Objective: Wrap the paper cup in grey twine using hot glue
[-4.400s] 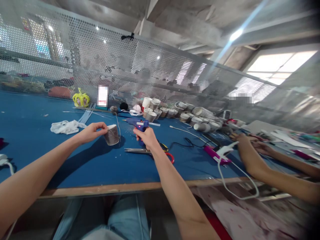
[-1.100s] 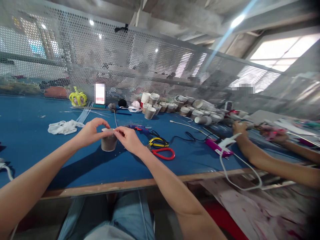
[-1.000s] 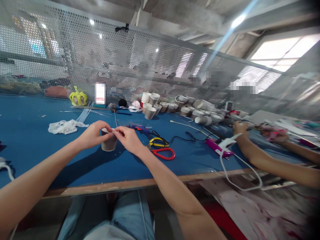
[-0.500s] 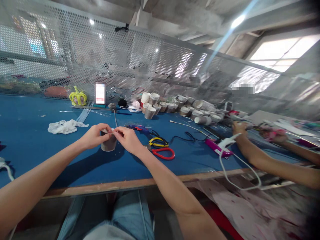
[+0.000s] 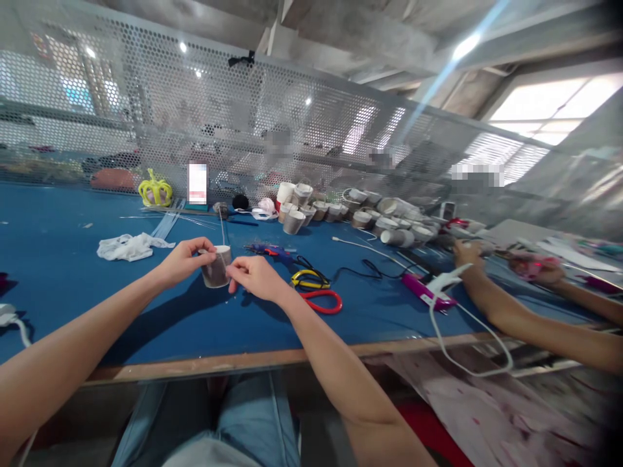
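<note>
A small grey-brown cup (image 5: pixel 214 272) with a white rim stands a little tilted on the blue table before me. My left hand (image 5: pixel 187 259) grips its upper left side, thumb and fingers closed at the rim. On the cup's right side my right hand (image 5: pixel 256 277) is pinched, fingertips at the wall; a thin strand seems to run there, but what they hold is too small to make out. From behind the cup a pale cord (image 5: pixel 222 228) reaches back to a small grey ball (image 5: pixel 220 209).
Right of my hand lie red-and-yellow-handled scissors (image 5: pixel 324 302) and a blue tool (image 5: pixel 270 250). Several similar cups (image 5: pixel 294 222) cluster at the back. White cloth (image 5: pixel 129 248) lies left. A purple power strip (image 5: pixel 428 292) with cables separates me from a co-worker's hands (image 5: pixel 468 251).
My right hand has come down from the cup's rim to its right side, uncovering the white rim. My left hand stays on the cup, which now leans slightly.
</note>
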{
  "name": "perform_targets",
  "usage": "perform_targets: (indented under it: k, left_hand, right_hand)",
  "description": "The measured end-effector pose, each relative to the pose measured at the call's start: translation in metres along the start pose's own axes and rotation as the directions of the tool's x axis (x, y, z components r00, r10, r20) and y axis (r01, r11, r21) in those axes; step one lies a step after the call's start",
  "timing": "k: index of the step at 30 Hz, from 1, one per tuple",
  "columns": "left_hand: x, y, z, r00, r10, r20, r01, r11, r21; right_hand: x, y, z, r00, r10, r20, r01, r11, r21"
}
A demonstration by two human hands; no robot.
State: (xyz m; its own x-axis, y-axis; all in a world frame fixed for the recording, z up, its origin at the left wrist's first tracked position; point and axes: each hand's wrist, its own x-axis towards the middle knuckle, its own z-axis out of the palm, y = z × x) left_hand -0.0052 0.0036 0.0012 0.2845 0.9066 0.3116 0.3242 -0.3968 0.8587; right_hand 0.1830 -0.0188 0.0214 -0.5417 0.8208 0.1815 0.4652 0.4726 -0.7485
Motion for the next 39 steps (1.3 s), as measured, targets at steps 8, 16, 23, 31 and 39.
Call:
perform_targets:
  k: [8, 16, 23, 31, 39]
  left_hand:
    - [0.003, -0.004, -0.004, 1.0, 0.018, 0.021, -0.019, 0.999, 0.031]
    - [0.002, 0.002, -0.01, 0.997, 0.011, 0.081, -0.015, 0.999, 0.052]
    - [0.0, 0.011, -0.013, 0.987, 0.013, 0.162, -0.028, 0.995, 0.095]
    - [0.0, 0.016, -0.016, 0.983, 0.014, 0.184, -0.04, 0.99, 0.138]
    - [0.0, 0.016, -0.02, 0.983, 0.048, 0.176, -0.079, 0.982, 0.174]
  right_hand:
    - [-0.009, -0.005, -0.005, 0.814, 0.076, 0.576, -0.201, 0.967, 0.155]
    - [0.001, 0.013, -0.024, 0.977, 0.147, -0.155, -0.138, 0.988, 0.068]
    - [0.0, 0.063, -0.075, 0.725, 0.281, -0.629, -0.524, 0.818, -0.238]
    - [0.003, 0.074, -0.068, 0.784, 0.529, -0.324, -0.551, 0.834, 0.026]
    - [0.0, 0.041, -0.064, 0.82, 0.464, -0.335, -0.283, 0.837, 0.467]
